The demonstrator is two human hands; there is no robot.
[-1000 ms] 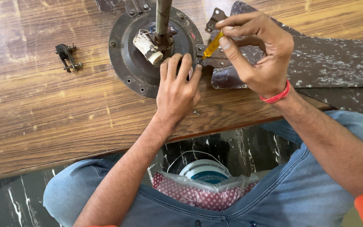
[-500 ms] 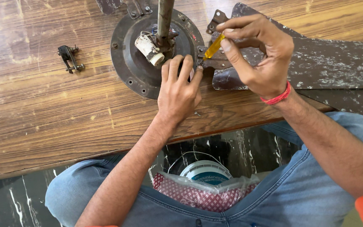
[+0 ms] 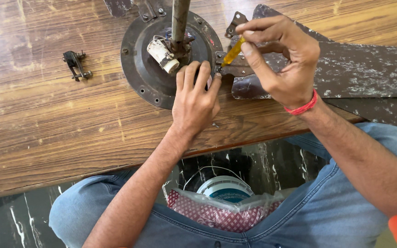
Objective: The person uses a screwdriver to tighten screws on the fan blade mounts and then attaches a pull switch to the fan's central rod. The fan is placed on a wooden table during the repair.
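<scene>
The ceiling fan motor housing is a round, dark, rust-stained disc with bolt holes around its rim, lying flat on the wooden bench near its front edge. A grey down rod rises from its centre, with a whitish cylindrical capacitor just beside the rod. A worn, speckled fan blade reaches off to the right, joined at a metal bracket.

The left hand lies flat on the housing's rim, fingers spread loosely and fingertips pressing near the bracket. The right hand has its grip pinched on a yellow-handled screwdriver, whose tip meets the bracket at the housing's edge.

A small dark metal clamp sits apart on the left of the bench. Below the bench, between the knees, a clear plastic bag holds a red patterned packet and a round white and teal item.
</scene>
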